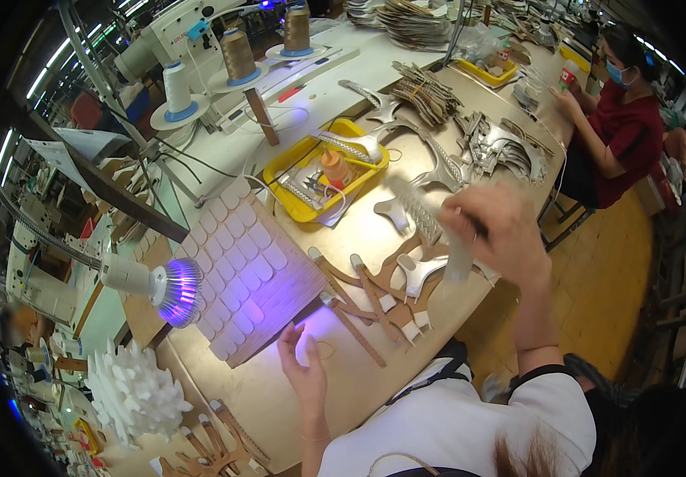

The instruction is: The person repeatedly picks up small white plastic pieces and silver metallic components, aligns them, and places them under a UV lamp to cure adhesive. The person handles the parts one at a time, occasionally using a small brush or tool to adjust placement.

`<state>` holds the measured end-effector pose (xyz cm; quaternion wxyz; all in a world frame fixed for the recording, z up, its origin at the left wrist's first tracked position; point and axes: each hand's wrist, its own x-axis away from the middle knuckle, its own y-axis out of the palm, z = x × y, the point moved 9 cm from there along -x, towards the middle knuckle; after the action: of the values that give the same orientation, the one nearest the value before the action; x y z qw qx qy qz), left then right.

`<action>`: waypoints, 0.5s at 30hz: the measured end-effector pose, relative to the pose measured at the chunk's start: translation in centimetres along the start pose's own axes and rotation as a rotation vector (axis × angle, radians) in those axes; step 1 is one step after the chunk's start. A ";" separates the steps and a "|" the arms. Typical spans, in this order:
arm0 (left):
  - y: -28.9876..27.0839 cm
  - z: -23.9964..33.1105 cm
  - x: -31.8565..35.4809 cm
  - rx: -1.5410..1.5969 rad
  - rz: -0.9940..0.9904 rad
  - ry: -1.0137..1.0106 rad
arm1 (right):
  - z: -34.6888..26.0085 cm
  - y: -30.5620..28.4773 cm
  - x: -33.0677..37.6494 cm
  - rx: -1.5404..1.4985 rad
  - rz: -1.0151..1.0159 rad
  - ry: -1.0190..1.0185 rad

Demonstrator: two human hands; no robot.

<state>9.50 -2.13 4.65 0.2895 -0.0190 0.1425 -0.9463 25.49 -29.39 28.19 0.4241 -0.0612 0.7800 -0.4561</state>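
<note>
My right hand (500, 232) is raised above the wooden table (374, 230) and blurred, gripping a silvery glittered shoe strap piece (416, 208) that trails to the upper left. My left hand (305, 367) rests flat on the table near the front edge, fingers apart, pressing a small tan leather piece (323, 350) lit by violet light. Between the hands lie several tan and silver strap pieces (382, 294) spread on the table.
A violet lamp (177, 291) shines on a slanted board of pale oval pieces (239, 262). A yellow tray (323, 171) holds straps and an orange bottle. Thread cones (239, 56) and a sewing machine stand behind. Another person in red (613, 119) sits at the far right. White foam shapes (132, 393) lie left.
</note>
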 end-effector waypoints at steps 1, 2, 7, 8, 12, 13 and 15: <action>0.5 -0.7 1.0 -0.066 -0.040 -0.007 | 1.6 -0.1 -0.4 0.076 0.034 -0.033; 0.6 -1.4 1.9 -0.203 -0.041 -0.001 | 3.3 0.2 -0.8 0.149 0.055 -0.060; 1.4 -3.7 5.4 -0.703 -0.006 -0.001 | 11.1 6.4 -2.1 0.337 -0.093 -0.161; 1.5 -3.9 5.7 -0.764 0.008 0.009 | 12.5 8.0 -2.2 0.375 -0.160 -0.140; 1.8 -3.8 5.7 -0.809 0.085 0.028 | 13.9 10.9 -2.2 0.351 -0.086 -0.224; 1.9 -3.8 5.7 -0.822 0.089 0.020 | 14.1 11.3 -2.2 0.307 -0.079 -0.208; 1.9 -3.4 5.6 -0.850 0.098 0.021 | 14.2 11.7 -2.3 0.263 -0.059 -0.199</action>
<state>5.53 -5.86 0.57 0.2991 -0.1202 0.5234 -0.7887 40.57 -30.91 17.46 0.4901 -0.0727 0.6656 -0.5581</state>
